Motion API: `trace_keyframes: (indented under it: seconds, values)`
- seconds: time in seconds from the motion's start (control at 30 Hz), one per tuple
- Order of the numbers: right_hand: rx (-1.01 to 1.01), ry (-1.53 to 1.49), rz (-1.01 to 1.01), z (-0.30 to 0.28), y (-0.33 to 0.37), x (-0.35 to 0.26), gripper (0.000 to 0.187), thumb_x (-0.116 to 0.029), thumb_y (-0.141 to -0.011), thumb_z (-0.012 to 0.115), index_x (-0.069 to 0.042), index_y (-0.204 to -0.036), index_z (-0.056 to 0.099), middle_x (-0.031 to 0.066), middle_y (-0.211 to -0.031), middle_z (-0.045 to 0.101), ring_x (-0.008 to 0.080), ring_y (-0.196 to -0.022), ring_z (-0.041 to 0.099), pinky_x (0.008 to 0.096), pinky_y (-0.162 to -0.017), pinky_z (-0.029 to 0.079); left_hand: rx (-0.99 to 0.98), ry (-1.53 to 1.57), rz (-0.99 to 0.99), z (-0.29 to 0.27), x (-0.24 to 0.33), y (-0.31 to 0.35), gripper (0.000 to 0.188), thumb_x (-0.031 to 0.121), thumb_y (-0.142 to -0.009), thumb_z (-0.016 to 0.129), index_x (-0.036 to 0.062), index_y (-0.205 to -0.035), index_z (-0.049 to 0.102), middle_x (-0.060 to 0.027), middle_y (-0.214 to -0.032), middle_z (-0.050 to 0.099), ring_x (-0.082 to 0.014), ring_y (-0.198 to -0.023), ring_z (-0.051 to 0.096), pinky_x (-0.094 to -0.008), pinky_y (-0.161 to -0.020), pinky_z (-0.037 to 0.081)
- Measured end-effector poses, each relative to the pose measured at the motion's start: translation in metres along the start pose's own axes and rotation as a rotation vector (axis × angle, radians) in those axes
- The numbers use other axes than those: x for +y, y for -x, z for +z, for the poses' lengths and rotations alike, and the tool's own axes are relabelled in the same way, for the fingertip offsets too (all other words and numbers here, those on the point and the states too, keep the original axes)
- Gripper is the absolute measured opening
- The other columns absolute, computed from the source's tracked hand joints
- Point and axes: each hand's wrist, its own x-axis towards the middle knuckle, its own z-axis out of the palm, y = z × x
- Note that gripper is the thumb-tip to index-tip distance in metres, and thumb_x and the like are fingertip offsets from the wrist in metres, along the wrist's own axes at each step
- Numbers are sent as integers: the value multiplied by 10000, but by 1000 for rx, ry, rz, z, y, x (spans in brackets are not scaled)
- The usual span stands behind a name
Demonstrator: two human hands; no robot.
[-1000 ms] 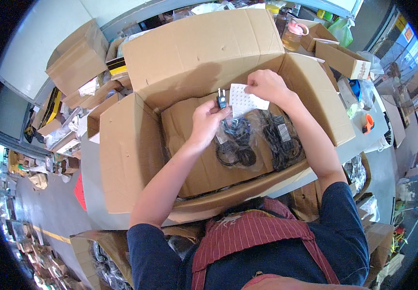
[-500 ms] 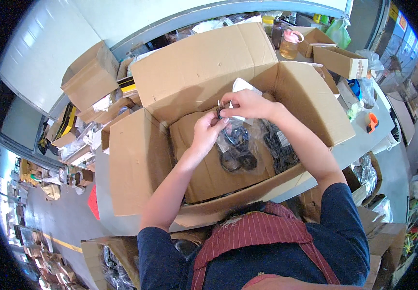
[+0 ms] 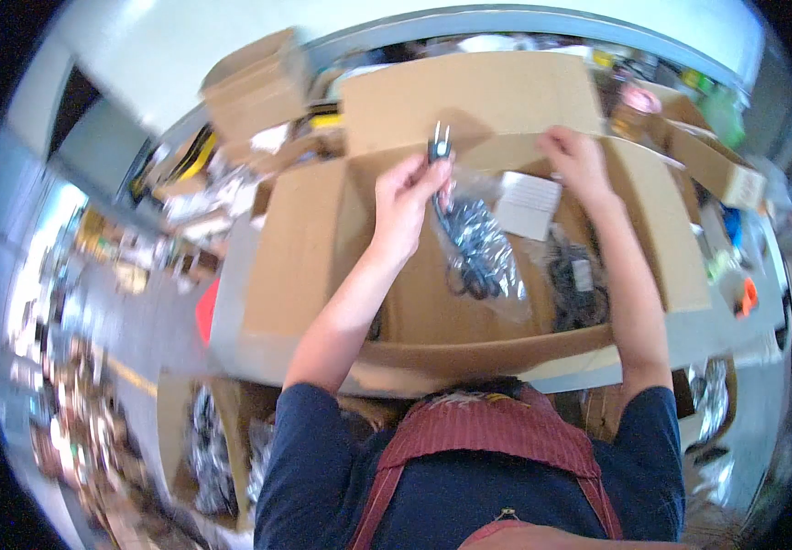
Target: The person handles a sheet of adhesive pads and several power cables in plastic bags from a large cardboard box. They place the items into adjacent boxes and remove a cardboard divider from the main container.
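Note:
My left hand (image 3: 408,197) grips a black power cord just below its two-pronged plug (image 3: 440,147), prongs pointing up. The rest of the power cord (image 3: 476,240) hangs coiled in a clear plastic bag over the open cardboard box (image 3: 300,247). Off to the right, near the box's far wall, my right hand (image 3: 579,163) is closed with curled fingers, apart from the cord. Whether anything small is in it cannot be made out. Inside the box lie a white printed sheet (image 3: 529,206) and more bagged black cords (image 3: 577,284) at the right.
The box stands on a grey table (image 3: 231,307). Smaller cartons (image 3: 254,87), a pink-lidded bottle (image 3: 636,110) and an orange tape dispenser (image 3: 746,298) surround it. Below the table's near edge, a carton (image 3: 176,431) holds bagged items.
My hands have separated: the right has moved away to the right, while the left keeps the cord and lifts the plug upright. The view has shifted, and the white sheet shows more fully.

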Motion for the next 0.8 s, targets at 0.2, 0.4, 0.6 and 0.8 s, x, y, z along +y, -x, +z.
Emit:
trace_keyframes:
  seconds: [0.2,0.4,0.6,0.8]
  values:
    - [-58,46,-131,-14,0,1,292,-289,-963,564,-17,-1023,653,176,-846,668,251,-739,646,363,-677,487,367,-43,399,-78,139,58,198,166,-967,600,-6,-1052,647,-6,-790,603,-92,-684,535,-243,-625,423]
    - [-153,159,-240,0,22,-41,263,-260,-986,566,-16,-1041,647,147,-778,620,228,-673,580,338,-641,463,926,-144,600,-201,251,179,295,164,-995,528,-60,-1179,582,-88,-1031,659,-161,-934,617,-319,-905,497]
    - [-386,15,-104,14,15,-46,292,-265,-986,562,8,-1005,664,56,-635,556,103,-556,519,281,-535,406,1358,-616,375,-312,306,327,255,111,-975,537,-45,-1148,638,-78,-958,639,-164,-853,587,-287,-725,459]
    - [-293,-122,24,-17,5,-19,328,-307,-964,584,3,-973,689,25,-618,572,82,-564,538,259,-521,416,1294,-822,168,-334,228,270,312,34,-867,630,43,-1170,701,-79,-1229,654,-174,-1156,536,-338,-1042,363]
